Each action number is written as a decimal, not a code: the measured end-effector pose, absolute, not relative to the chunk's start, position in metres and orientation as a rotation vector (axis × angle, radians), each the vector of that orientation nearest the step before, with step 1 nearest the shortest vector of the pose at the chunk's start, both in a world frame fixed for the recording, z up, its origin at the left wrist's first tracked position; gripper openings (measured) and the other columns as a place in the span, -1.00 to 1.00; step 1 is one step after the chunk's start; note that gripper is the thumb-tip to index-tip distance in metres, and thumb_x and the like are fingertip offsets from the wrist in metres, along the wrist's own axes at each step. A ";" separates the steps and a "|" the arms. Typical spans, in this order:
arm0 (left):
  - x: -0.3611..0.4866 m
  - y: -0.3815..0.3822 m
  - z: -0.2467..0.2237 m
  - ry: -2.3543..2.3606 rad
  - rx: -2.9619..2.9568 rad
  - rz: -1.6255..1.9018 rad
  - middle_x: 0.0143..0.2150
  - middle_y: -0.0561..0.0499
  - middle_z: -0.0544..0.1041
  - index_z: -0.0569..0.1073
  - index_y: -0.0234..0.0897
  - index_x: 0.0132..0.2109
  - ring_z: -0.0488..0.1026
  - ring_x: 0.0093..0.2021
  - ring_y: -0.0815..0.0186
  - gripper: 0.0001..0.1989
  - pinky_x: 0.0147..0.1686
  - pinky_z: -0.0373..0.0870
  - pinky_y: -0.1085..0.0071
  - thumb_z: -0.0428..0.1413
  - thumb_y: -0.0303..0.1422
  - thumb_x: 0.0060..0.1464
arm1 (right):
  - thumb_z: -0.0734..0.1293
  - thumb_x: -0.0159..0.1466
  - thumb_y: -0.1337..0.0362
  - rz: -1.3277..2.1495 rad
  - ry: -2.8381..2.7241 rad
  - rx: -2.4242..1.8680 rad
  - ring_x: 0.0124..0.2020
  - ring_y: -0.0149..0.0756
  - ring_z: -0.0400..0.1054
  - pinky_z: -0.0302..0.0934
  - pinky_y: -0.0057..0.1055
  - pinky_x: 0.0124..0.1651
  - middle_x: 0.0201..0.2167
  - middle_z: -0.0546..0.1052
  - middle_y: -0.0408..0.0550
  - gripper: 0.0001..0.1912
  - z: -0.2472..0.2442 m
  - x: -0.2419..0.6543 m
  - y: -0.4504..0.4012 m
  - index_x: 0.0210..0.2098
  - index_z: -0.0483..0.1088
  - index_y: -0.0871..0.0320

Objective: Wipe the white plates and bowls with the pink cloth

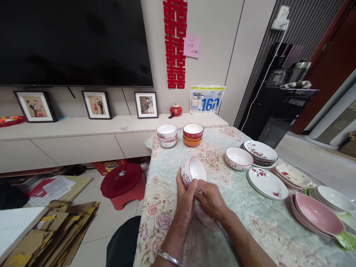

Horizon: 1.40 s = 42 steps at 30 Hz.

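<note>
A white bowl point(199, 168) with a red rim and a floral outside is held tilted above the flowered tablecloth. My left hand point(185, 193) grips its left side, thumb near the rim. At its lower right edge my right hand point(210, 196) has its fingers closed; the two hands nearly meet. Beyond them stand a stack of white bowls point(167, 135) and, beside it, a stack of red and orange bowls point(193, 134). A single white bowl with a red rim point(239, 158) sits to the right.
Stacked plates point(260, 152), flowered plates point(267, 183), square dishes point(293, 175), pink leaf-shaped dishes point(317, 215) and white bowls point(336, 198) line the table's right side. A red stool point(122, 180) stands left of the table. Picture frames point(146, 105) and a plastic package point(207, 100) stand on the cabinet.
</note>
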State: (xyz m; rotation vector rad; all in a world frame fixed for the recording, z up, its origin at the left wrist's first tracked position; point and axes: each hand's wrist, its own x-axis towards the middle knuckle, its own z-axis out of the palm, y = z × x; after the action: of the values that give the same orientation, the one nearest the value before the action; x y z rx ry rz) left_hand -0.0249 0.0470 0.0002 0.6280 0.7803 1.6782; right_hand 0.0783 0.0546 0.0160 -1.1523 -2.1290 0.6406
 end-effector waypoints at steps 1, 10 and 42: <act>-0.025 0.047 -0.001 0.794 0.646 1.683 0.26 -0.15 0.29 0.04 -0.12 0.31 0.33 0.19 0.16 -0.21 0.15 0.26 0.27 0.24 -0.27 0.01 | 0.22 0.31 0.28 0.706 -2.055 -1.132 -0.37 -0.35 0.33 0.17 -0.47 -0.24 -0.44 0.46 -0.16 -0.81 0.015 0.076 0.054 -0.41 0.40 0.14; -0.030 0.048 0.000 0.820 0.561 1.688 0.23 -0.16 0.32 0.12 -0.14 0.29 0.38 0.15 0.13 -0.28 0.10 0.32 0.26 0.21 -0.21 0.03 | 0.25 0.23 0.41 0.633 -2.279 -1.001 -0.26 -0.30 0.33 0.17 -0.44 -0.19 -0.30 0.46 -0.09 -0.93 0.017 0.081 0.058 -0.32 0.37 0.16; -0.025 0.047 -0.003 0.842 0.619 1.665 0.24 -0.18 0.33 0.06 -0.14 0.31 0.36 0.16 0.11 -0.19 0.13 0.30 0.22 0.25 -0.23 -0.02 | 0.21 0.30 0.28 0.620 -2.028 -1.219 -0.44 -0.38 0.29 0.10 -0.51 -0.34 -0.48 0.43 -0.19 -0.80 0.019 0.073 0.048 -0.45 0.32 0.13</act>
State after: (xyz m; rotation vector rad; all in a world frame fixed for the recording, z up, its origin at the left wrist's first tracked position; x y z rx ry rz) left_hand -0.0250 0.0468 -0.0025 0.6191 0.8416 1.6649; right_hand 0.0731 0.0484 0.0192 -1.2190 -2.0284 0.6202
